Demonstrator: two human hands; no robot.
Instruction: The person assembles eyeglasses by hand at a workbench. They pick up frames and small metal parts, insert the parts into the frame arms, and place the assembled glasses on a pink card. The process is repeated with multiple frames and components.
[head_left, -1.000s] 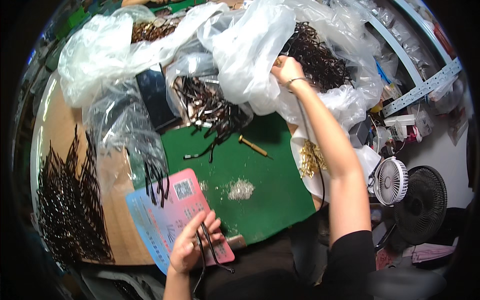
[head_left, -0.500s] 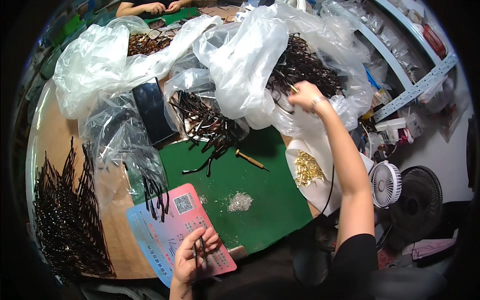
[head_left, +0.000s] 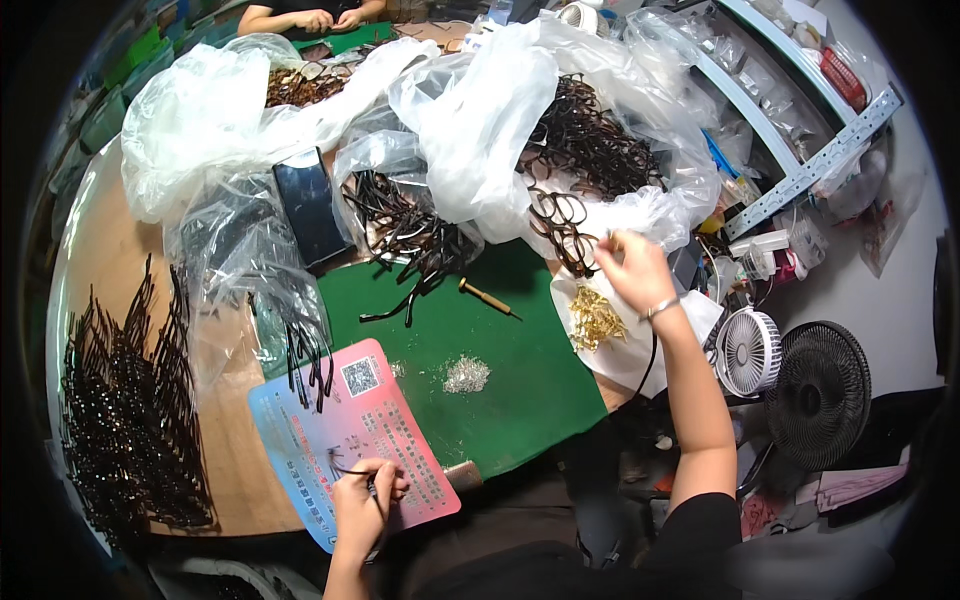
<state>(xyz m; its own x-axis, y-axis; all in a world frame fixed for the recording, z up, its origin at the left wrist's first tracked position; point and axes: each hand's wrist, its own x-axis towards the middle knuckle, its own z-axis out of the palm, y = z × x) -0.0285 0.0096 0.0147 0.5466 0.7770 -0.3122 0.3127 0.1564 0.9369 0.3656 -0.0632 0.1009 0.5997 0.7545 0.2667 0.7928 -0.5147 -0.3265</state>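
Observation:
My left hand [head_left: 366,502] is closed around a thin dark eyeglass temple [head_left: 345,466], over the pink and blue printed sheet [head_left: 425,470]. My right hand [head_left: 638,270] pinches at the lower end of a tangle of dark eyeglass frames [head_left: 565,222]. These trail out of a clear plastic bag [head_left: 480,110] that holds a large heap of dark frames [head_left: 595,135]. Just below my right hand, small gold-coloured metal parts [head_left: 596,320] lie on white wrapping [head_left: 640,350]. A brass-handled screwdriver [head_left: 488,298] rests on the green mat [head_left: 530,400].
A pile of tiny silvery pieces [head_left: 466,376] sits on the mat. More dark temples [head_left: 400,225] spill from a bag behind it. Bundled dark temples [head_left: 135,430] cover the table's left side. A black box [head_left: 310,205], two fans [head_left: 748,350] and a metal rack [head_left: 815,160] stand around.
My right hand has come down and nearer from the bag, and dark frames now trail out toward it. My left hand has turned and closed more tightly on the temple.

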